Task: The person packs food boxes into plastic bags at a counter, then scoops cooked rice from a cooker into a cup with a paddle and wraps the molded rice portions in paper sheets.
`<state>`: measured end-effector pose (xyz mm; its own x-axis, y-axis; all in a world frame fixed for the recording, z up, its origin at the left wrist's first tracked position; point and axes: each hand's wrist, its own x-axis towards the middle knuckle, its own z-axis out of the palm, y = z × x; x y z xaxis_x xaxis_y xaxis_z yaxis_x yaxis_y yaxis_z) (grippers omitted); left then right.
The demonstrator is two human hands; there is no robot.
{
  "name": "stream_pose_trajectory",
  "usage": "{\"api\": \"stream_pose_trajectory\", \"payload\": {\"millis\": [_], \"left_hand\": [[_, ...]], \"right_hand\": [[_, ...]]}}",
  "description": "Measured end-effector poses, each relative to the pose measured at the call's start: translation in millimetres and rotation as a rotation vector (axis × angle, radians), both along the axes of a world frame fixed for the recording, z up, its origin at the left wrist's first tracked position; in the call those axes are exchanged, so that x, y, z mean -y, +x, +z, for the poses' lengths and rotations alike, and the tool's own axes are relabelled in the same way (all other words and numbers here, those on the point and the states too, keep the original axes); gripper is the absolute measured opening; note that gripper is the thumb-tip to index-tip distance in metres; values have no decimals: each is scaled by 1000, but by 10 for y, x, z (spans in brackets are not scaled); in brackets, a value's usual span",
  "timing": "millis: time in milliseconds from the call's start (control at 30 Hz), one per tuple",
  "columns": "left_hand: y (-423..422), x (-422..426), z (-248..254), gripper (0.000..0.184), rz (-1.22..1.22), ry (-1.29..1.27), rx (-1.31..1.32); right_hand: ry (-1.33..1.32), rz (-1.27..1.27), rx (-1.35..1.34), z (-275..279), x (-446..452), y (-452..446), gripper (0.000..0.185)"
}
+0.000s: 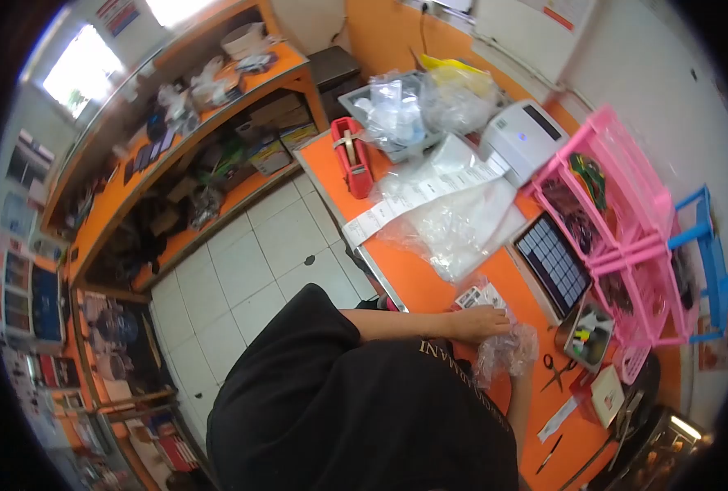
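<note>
My left hand (485, 324) touches loose, crumpled plastic (507, 352).
Right hand hidden; I can't tell either grip or progress.

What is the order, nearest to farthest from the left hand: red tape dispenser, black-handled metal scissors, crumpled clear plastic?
From the left hand:
1. Crumpled clear plastic, right beside it.
2. Black-handled scissors, to its right.
3. Red tape dispenser, far off at the table's left.
</note>
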<state>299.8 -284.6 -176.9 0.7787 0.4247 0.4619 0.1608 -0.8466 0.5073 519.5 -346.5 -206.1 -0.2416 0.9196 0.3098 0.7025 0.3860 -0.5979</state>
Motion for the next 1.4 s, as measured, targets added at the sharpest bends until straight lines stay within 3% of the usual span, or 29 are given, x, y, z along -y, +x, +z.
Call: {"api": "stream_pose_trajectory", "payload": {"millis": [167,267,367,433,567,633,667,733,767,833,967,1033,1067,1100,1133,1167,1233,1267,1367,1400], "left_hand": [[19,75,-113,23,118,86,131],[-20,153,-174,23,160,44,84],[-41,143,-188,24,243,-33,167],[14,162,-232,27,251,-31,198],[49,185,-299,29,288,-70,130],[18,200,-227,31,331,-163,411],[-45,206,-199,31,344,-163,407],[-217,219,-37,31,278,-507,470],[-341,214,61,31,286,-500,476],[-713,228,302,32,243,-795,540],[-1459,251,469,30,260,-803,610],[-2011,261,659,43,198,-815,754],[-2339,261,747,43,230,-807,762],[-2701,250,829,45,278,-751,697],[-2979,281,848,46,329,-704,637],[-3200,271,557,44,493,-407,678],[-3588,189,194,47,726,-592,860],[-3974,238,168,48,818,-538,791],[-4956,536,700,51,1080,-304,486],[-5050,639,1025,48,1198,-225,450]], "right_hand": [[-8,37,148,187,-79,-82,47],[120,269,212,411,-101,-149,32],[-371,-87,9,532,-146,-129,35],[-152,83,-15,752,-177,-282,28],[-194,144,63,347,-289,-87,36],[-187,66,-360,167,-267,-175,42],[-181,45,-503,103,-253,-213,44],[-338,-42,-742,308,-117,-501,51],[-388,-70,-820,387,-87,-635,53],[-447,11,-764,508,-93,-899,56],[-604,128,-872,1062,-106,-1872,53],[-596,6,-972,1249,-147,-2519,37],[-615,34,-968,1200,-218,-2693,37],[-404,160,-562,1108,-329,-2828,26],[-312,241,-350,1098,-457,-2990,21],[-198,314,-155,1091,-586,-3153,16],[-295,524,-148,1313,-949,-3606,8],[-383,496,-175,1386,-1136,-3803,5],[-537,579,-381,1455,-1456,-4559,5],[-410,643,-400,1444,-1403,-4938,9]]}}
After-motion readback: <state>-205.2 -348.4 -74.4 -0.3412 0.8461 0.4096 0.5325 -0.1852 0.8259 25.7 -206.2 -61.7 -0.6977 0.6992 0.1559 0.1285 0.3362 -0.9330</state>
